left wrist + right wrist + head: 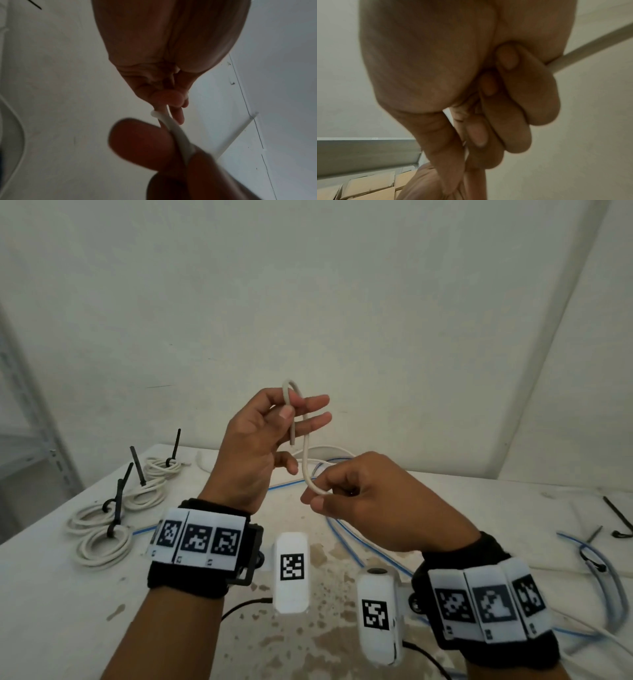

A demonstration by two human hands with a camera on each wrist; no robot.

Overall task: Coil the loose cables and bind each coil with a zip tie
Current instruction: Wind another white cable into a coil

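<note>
A thin white round cable [306,453] is being pinched above the desk [51,594] by left hand [255,446] and right hand [363,501] | four zip-tied white coils [102,539] are lying finished | blue cables [342,539] are waiting loose.

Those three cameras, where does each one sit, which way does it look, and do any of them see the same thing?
Head view: worn on the head, looking forward and down at the white table; shows both forearms, left hand and right hand holding a thin beige cable.
Left wrist view: on the left wrist, looking along the palm; the left hand pinches the cable.
Right wrist view: on the right wrist, looking along curled fingers; the right hand fills it.
Shared: the head and left wrist views both show the cable.
</note>
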